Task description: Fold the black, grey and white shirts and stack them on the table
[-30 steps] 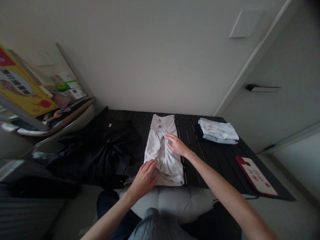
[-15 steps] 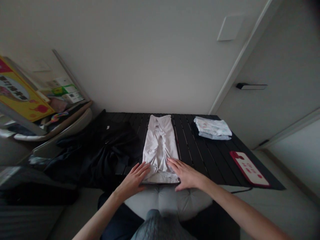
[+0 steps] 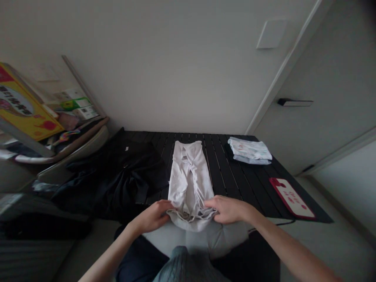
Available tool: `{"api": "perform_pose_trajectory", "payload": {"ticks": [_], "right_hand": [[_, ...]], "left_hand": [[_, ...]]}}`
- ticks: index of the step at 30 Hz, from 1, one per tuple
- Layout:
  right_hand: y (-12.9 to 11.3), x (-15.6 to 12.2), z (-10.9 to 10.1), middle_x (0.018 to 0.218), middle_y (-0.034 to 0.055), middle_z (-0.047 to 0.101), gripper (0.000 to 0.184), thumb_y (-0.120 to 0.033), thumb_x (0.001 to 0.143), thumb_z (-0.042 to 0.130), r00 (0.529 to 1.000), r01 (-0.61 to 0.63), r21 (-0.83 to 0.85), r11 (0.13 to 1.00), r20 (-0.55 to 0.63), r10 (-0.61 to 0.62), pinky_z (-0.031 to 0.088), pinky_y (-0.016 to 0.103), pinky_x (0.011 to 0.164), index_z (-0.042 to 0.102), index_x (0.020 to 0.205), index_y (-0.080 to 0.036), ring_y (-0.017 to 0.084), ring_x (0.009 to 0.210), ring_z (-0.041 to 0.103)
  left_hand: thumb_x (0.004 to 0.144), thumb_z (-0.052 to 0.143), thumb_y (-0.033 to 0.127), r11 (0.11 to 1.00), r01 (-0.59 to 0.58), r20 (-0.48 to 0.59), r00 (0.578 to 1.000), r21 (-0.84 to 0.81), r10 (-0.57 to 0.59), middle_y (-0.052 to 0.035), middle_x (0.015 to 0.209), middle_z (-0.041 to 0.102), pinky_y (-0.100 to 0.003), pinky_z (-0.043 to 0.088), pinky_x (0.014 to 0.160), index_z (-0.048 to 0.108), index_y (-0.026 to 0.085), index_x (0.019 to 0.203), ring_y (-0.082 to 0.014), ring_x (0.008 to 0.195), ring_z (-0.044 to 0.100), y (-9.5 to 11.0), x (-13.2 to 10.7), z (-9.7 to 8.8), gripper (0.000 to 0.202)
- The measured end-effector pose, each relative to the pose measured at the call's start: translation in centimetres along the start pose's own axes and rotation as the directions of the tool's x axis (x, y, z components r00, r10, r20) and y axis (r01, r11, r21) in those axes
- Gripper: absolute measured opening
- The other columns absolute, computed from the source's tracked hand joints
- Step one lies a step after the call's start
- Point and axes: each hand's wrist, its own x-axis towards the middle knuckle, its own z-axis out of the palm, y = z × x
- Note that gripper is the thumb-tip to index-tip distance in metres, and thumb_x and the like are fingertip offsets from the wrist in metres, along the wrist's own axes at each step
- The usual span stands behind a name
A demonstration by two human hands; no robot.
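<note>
Head view: left grip [image 3: 155, 215] and right grip [image 3: 229, 209] seemingly pinch the white garment [image 3: 191, 181], hem [image 3: 190, 225] between them.

Tabletop [image 3: 235, 184] layout
The garment [image 3: 194, 176] lies centrally, its near end at the front edge, between the left hand [image 3: 154, 215] and right hand [image 3: 227, 209]. The clothing heap [image 3: 117, 180] lies left; the cloth stack [image 3: 250, 150] lies right, toward the rear. The board [image 3: 293, 199] lies before the stack, near the right edge. The wall [image 3: 176, 70] stands behind.
</note>
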Motion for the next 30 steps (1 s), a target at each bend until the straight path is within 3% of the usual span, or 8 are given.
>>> {"api": "perform_pose_trajectory", "payload": {"ticks": [6, 8, 10, 12, 14, 18, 24, 30], "right_hand": [[0.1, -0.9, -4.8, 0.065, -0.0061, 0.046, 0.011, -0.015, 0.062, 0.056, 0.972, 0.044, 0.356, 0.933, 0.200, -0.122, 0.032, 0.020, 0.056, 0.050, 0.070, -0.017, 0.009, 0.061, 0.044], [1.7, -0.1, -6.1, 0.068, -0.0053, 0.048, 0.010, -0.016, 0.063, 0.056, 0.989, 0.047, 0.405, 0.913, 0.108, -0.098, 0.032, 0.020, 0.058, 0.051, 0.072, -0.017, 0.010, 0.064, 0.045], [4.0, 1.4, -7.2, 0.072, -0.0038, 0.052, 0.010, -0.019, 0.067, 0.055, 0.991, 0.040, 0.396, 0.917, -0.137, 0.016, 0.034, 0.021, 0.060, 0.053, 0.076, -0.016, 0.012, 0.068, 0.047], [6.6, 3.4, -8.3, 0.070, -0.0040, 0.052, 0.013, -0.022, 0.069, 0.056, 0.907, -0.003, 0.384, 0.923, -0.388, 0.165, 0.034, 0.022, 0.059, 0.055, 0.081, -0.017, 0.012, 0.065, 0.047], [9.1, 5.7, -9.3, 0.068, -0.0040, 0.053, 0.014, -0.023, 0.070, 0.057, 0.757, -0.034, 0.352, 0.935, -0.602, 0.254, 0.034, 0.022, 0.058, 0.055, 0.082, -0.017, 0.012, 0.063, 0.048], [12.6, 10.0, -10.2, 0.082, 0.0024, 0.064, 0.017, -0.021, 0.072, 0.056, 0.535, -0.044, 0.343, 0.938, -0.785, 0.312, 0.042, 0.025, 0.069, 0.058, 0.089, -0.018, 0.017, 0.075, 0.059], [14.3, 12.8, -6.8, 0.117, 0.0213, 0.062, 0.042, -0.032, 0.082, 0.060, 0.405, -0.438, 0.388, 0.811, -0.720, 0.563, 0.044, 0.032, 0.089, 0.053, 0.116, -0.009, 0.028, 0.108, 0.060], [13.9, 13.3, -3.5, 0.111, 0.0275, 0.064, 0.050, -0.043, 0.084, 0.059, 0.437, -0.567, 0.459, 0.685, -0.537, 0.722, 0.047, 0.031, 0.082, 0.056, 0.112, -0.002, 0.033, 0.106, 0.063]], "left_hand": [[0.090, 0.052, 0.038, 0.934, 0.093, 0.239, 0.971, -0.345, -0.008, -0.0031, 0.085, 0.067, -0.023, 0.046, 0.069, 0.067, 0.013, 0.091, -0.0162, 0.078, 0.059, 1.6, 1.6, -3.4, 0.029], [0.087, 0.056, 0.043, 0.917, 0.101, 0.154, 0.987, -0.386, -0.044, -0.0021, 0.080, 0.065, -0.022, 0.044, 0.068, 0.067, 0.012, 0.088, -0.0150, 0.075, 0.056, 0.2, 3.4, -4.5, 0.033], [0.084, 0.060, 0.046, 0.903, 0.086, -0.072, 0.989, -0.420, -0.128, -0.0013, 0.078, 0.063, -0.023, 0.042, 0.069, 0.066, 0.012, 0.087, -0.0139, 0.073, 0.054, -1.8, 5.8, -5.7, 0.034], [0.082, 0.060, 0.049, 0.892, 0.073, -0.289, 0.931, -0.445, -0.221, -0.0012, 0.076, 0.062, -0.022, 0.041, 0.067, 0.066, 0.012, 0.088, -0.0132, 0.071, 0.052, -4.1, 8.6, -6.9, 0.038], [0.081, 0.060, 0.052, 0.890, 0.031, -0.420, 0.874, -0.456, -0.246, -0.0017, 0.078, 0.062, -0.022, 0.040, 0.064, 0.066, 0.012, 0.093, -0.0136, 0.069, 0.052, -6.3, 11.6, -8.0, 0.043], [0.082, 0.057, 0.050, 0.926, 0.106, -0.611, 0.723, -0.363, -0.322, 0.0010, 0.068, 0.057, -0.020, 0.036, 0.055, 0.063, 0.013, 0.083, -0.0121, 0.061, 0.050, -9.9, 16.8, -8.9, 0.037], [0.081, 0.062, 0.025, 0.863, 0.407, -0.686, 0.538, -0.298, -0.491, -0.0113, 0.101, 0.065, -0.028, 0.046, 0.078, 0.056, 0.012, 0.112, -0.0202, 0.091, 0.062, -12.5, 18.7, -6.6, 0.034], [0.080, 0.065, 0.035, 0.771, 0.553, -0.556, 0.551, -0.316, -0.623, -0.0183, 0.108, 0.065, -0.032, 0.046, 0.084, 0.048, 0.010, 0.123, -0.0274, 0.101, 0.063, -12.0, 17.0, -4.0, 0.053]]}}
